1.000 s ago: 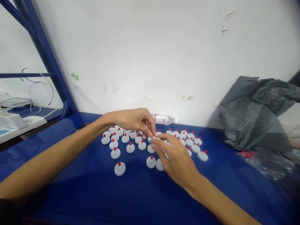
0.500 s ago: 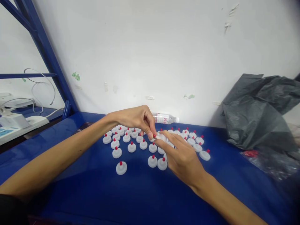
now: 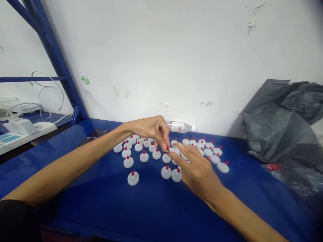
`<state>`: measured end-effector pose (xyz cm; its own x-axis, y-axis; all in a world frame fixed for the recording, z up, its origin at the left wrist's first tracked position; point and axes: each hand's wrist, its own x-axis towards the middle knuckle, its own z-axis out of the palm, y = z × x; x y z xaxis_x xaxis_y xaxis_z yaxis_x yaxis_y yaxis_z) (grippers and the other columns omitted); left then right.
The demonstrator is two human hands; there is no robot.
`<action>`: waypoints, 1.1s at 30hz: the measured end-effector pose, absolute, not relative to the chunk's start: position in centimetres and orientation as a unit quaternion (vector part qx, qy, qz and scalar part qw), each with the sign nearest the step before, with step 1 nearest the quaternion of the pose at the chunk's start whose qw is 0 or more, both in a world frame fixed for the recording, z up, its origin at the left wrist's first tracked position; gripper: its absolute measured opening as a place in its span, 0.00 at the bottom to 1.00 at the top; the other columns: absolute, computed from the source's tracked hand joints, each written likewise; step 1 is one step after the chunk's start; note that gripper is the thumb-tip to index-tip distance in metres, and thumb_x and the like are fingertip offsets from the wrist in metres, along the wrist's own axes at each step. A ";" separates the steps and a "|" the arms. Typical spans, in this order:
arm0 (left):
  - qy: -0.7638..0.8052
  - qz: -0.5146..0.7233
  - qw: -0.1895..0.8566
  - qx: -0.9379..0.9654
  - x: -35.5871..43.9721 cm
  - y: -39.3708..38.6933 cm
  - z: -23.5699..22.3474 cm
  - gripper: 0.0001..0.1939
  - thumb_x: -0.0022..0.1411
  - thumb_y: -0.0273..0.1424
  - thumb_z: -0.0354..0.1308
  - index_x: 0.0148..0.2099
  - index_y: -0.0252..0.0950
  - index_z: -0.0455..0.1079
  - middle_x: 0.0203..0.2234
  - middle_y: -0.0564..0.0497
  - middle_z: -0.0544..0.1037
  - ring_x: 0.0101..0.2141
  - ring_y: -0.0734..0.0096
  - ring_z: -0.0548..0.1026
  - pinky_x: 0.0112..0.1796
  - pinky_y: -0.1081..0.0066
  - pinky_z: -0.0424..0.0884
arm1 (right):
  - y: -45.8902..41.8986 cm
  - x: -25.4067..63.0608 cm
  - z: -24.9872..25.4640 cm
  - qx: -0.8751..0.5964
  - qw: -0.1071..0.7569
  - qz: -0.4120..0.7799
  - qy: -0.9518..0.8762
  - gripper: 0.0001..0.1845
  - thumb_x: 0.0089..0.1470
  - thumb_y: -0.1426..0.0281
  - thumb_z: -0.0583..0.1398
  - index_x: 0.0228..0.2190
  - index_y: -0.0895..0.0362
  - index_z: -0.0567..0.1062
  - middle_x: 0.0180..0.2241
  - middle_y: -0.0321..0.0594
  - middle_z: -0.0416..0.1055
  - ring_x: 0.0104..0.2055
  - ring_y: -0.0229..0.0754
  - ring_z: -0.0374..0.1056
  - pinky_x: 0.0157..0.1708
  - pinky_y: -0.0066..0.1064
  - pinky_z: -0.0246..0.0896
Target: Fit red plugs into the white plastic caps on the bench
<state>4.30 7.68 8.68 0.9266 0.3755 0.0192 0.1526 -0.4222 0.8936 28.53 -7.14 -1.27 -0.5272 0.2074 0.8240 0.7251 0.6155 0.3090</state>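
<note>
Through the head camera I see two bare hands meeting above the middle of a glossy blue worktop (image 3: 113, 210). The left hand (image 3: 153, 129) comes in from the left with its wrist bent, thumb and forefinger drawn narrow in a pinch on a small red tip (image 3: 168, 148). The right hand (image 3: 198, 168), reaching up from the lower right, has its fingers closed around the round white cap (image 3: 175, 151) to which that tip belongs — so both hands share one piece, tilted on its side, with the tip toward the left hand. How firmly each one grips, I cannot tell. Around and below them stand many similar caps (image 3: 133, 179), white discs with red tips pointing up, loosely scattered; some are partly hidden by the hands. Behind, a clear bottle (image 3: 179, 127) with a red-and-white label lies on its side near the white wall (image 3: 161, 50). At the right sits a crumpled grey plastic bag (image 3: 282, 117); at the left, a dark phone (image 3: 98, 133) lies partly behind the left forearm, and farther out is a white power strip (image 3: 45, 126) — its cable curling beside a blue metal frame (image 3: 51, 47).
</note>
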 end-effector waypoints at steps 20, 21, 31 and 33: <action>0.159 0.124 0.466 0.862 4.0 7.6 9.5 0.14 0.63 0.41 0.93 0.39 0.38 0.97 0.31 0.41 0.94 0.31 0.59 0.90 0.32 0.67 0.83 | -6.2 28.7 -1.7 -0.326 0.384 -0.271 -0.820 0.31 0.69 0.88 0.61 0.57 0.48 0.93 0.59 0.46 0.96 0.56 0.53 0.95 0.56 0.43 0.96; 0.167 0.123 0.450 0.869 3.8 7.4 10.0 0.14 0.64 0.41 0.93 0.40 0.38 0.97 0.31 0.41 0.94 0.32 0.58 0.91 0.33 0.66 0.83 | -6.1 28.7 -1.7 -0.333 0.384 -0.256 -0.822 0.28 0.72 0.85 0.63 0.59 0.48 0.93 0.60 0.46 0.97 0.56 0.53 0.95 0.56 0.43 0.96; 0.295 -0.056 0.291 0.908 2.7 6.0 11.4 0.04 0.61 0.30 0.79 0.36 0.45 0.95 0.31 0.46 0.93 0.31 0.55 0.88 0.32 0.60 0.77 | -2.5 35.6 1.3 -0.493 0.473 -0.139 -0.716 0.22 0.84 0.58 0.58 0.52 0.48 0.92 0.54 0.49 0.97 0.59 0.60 0.93 0.68 0.58 0.87; 0.295 -0.084 0.289 0.907 3.0 5.8 10.5 0.06 0.59 0.28 0.77 0.34 0.45 0.93 0.29 0.49 0.91 0.29 0.57 0.85 0.31 0.62 0.74 | -1.4 37.7 1.6 -0.558 0.470 -0.111 -0.675 0.24 0.81 0.54 0.56 0.50 0.48 0.91 0.57 0.51 0.96 0.64 0.63 0.91 0.72 0.61 0.83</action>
<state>2.99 5.81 10.50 0.8124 0.4862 -0.3219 0.5828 -0.6599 0.4743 37.74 -1.42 1.58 0.0639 0.6482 0.7588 0.8575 0.3532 -0.3740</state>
